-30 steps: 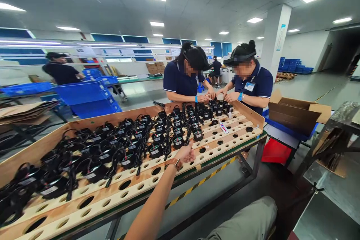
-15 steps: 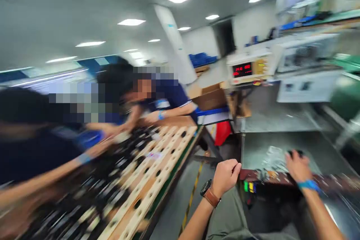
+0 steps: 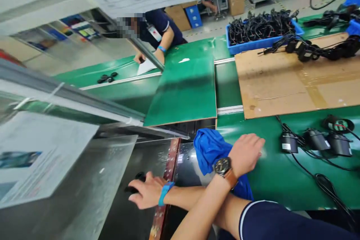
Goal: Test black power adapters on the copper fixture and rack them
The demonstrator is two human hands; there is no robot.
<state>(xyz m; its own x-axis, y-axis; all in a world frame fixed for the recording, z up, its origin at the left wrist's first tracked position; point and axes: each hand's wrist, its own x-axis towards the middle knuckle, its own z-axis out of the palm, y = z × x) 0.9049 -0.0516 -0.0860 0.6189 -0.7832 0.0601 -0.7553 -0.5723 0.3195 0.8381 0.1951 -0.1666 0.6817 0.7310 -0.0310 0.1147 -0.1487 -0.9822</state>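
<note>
My right hand, with a blue wristband, reaches across to the left over the dark metal bench. Its thumb and fingers are bent around a small black part, mostly hidden beneath them. Crossing over that arm is my left arm, wearing a watch on a brown strap. My left hand is closed, its fingers curled down above the green work surface; what they hold, if anything, is hidden. Beside the left wrist lies a crumpled blue cloth.
Black cylindrical housings with cables lie on the right. Behind them are a cardboard sheet and a blue bin of black cables. A brown strip edges the metal bench. A co-worker handles white paper across the green table.
The view has swung round from the row of co-workers and the power supply to the green tables. My arms, apart before, are now crossed, with the left hand over to the right.
</note>
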